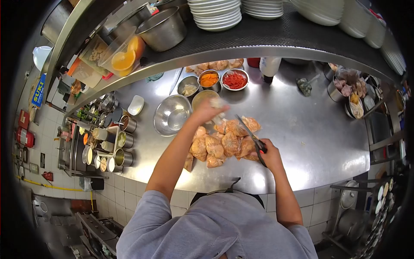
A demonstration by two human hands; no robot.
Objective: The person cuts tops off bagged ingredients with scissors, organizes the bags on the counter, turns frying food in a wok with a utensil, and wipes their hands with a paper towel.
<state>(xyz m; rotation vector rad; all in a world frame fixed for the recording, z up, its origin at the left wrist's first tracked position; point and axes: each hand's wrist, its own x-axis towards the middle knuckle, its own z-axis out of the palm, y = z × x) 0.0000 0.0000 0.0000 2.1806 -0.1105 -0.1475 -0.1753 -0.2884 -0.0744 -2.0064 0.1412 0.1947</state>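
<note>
My right hand (271, 154) grips black-handled scissors (250, 131), their metal blades pointing up and to the left over the bags. My left hand (207, 112) is smeared by motion in front of a metal bowl (199, 97). A whitish, blurred thing (218, 103) shows at its fingers; whether they hold it I cannot tell. Below both hands lies a cluster of plastic bags with orange-brown food (215, 146). Left of my left hand stands a large steel bowl (171, 116). Behind are bowls of whitish pieces (189, 89), orange pieces (208, 79) and red strips (235, 80).
A steel shelf (258, 52) with plates (215, 15) and a pot (163, 30) overhangs the far side of the steel table (319, 142). Several sauce containers (124, 157) crowd the left end. A small bag (304, 87) lies at the right, near metal containers (336, 91).
</note>
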